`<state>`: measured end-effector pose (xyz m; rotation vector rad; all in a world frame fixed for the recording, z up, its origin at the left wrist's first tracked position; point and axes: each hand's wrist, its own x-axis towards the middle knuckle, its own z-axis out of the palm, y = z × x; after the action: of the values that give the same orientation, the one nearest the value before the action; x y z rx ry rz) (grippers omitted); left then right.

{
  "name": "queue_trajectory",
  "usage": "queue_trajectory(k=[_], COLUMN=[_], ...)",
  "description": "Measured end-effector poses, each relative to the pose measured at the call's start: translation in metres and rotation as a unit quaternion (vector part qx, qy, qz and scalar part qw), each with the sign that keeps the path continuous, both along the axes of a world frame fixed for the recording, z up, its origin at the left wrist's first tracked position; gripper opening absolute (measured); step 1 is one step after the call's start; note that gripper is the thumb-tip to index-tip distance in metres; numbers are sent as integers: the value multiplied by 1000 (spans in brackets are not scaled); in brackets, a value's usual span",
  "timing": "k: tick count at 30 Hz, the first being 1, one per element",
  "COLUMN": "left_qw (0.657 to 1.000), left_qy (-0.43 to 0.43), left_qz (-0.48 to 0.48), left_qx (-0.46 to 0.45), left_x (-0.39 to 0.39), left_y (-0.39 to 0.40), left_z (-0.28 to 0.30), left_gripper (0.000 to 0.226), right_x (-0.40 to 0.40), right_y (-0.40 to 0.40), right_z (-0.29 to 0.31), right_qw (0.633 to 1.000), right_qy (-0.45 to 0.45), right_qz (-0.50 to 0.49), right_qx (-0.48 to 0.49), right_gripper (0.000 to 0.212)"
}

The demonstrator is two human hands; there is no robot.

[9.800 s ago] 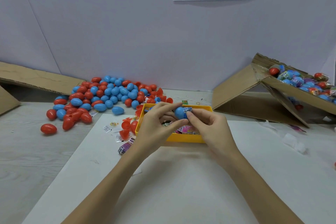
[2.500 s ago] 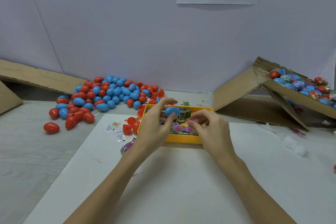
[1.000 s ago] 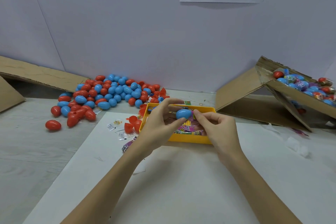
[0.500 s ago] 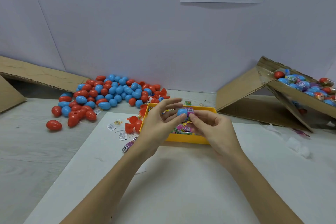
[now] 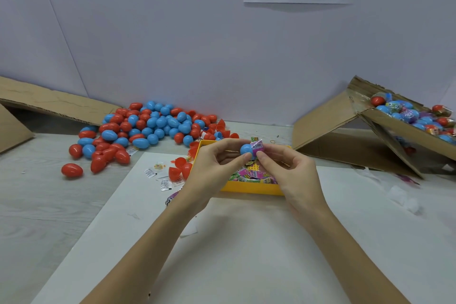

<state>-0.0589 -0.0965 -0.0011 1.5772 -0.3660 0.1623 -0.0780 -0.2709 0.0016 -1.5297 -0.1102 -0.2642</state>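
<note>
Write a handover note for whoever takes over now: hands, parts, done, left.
Left hand pinches the blue egg; right hand pinches the pink wrapper at the egg's right end, both above the yellow tray.
Tray holds more wrappers. Bare eggs piled back left; wrapped eggs in the box at right.
Done: wrapper started on this egg, not fully on.
Left: finish wrapping, probably drop it in the box, then work through the pile.
</note>
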Motion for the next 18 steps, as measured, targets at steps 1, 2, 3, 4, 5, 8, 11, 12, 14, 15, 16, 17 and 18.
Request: queue_trajectory(k=[1,2,3,4,5,8,11,12,14,15,16,17,18], left_qw=[1000,1000,1000,1000,1000,999,997,996,990,987,985,983,982], left_qy=[-1,-2,-3,-5,-9,-37,-72,-87,-126,-142,-155,-165,-173], left_qz=[0,0,0,-1,0,18,27,29,42,50,55,56,53], left_qx=[0,1,0,-2,-7,-24,-1,15,45,52,56,59,62], left_x=[0,-1,-1,-1,-2,-4,-6,-7,-7,-8,-7,-7,-6], left_y=[0,0,0,0,-1,-4,-6,-6,-7,-7,-6,-6,-5], left_z=[0,0,1,1,1,0,1,1,2,2,2,2,2], left_gripper=[32,33,33,33,34,33,32,35,41,42,41,41,41], right_x=[0,0,-1,-1,-1,-1,-1,-2,-2,-3,-3,-3,-3], right_y=[0,1,1,2,2,3,3,4,5,5,4,3,3], right_z=[0,0,0,0,0,0,1,2,5,7,10,11,13], right_qw=[1000,1000,1000,1000,1000,1000,997,992,970,955,941,927,912], right_qy=[-3,-4,-3,-2,0,5,28,47,98,126,153,176,196], right_qz=[-2,-2,-1,2,5,14,33,51,100,126,150,170,184], right_qx=[-2,-3,-4,-3,-1,9,65,107,200,235,262,285,309], right_gripper=[21,21,22,22,23,24,24,24,24,25,27,30,33])
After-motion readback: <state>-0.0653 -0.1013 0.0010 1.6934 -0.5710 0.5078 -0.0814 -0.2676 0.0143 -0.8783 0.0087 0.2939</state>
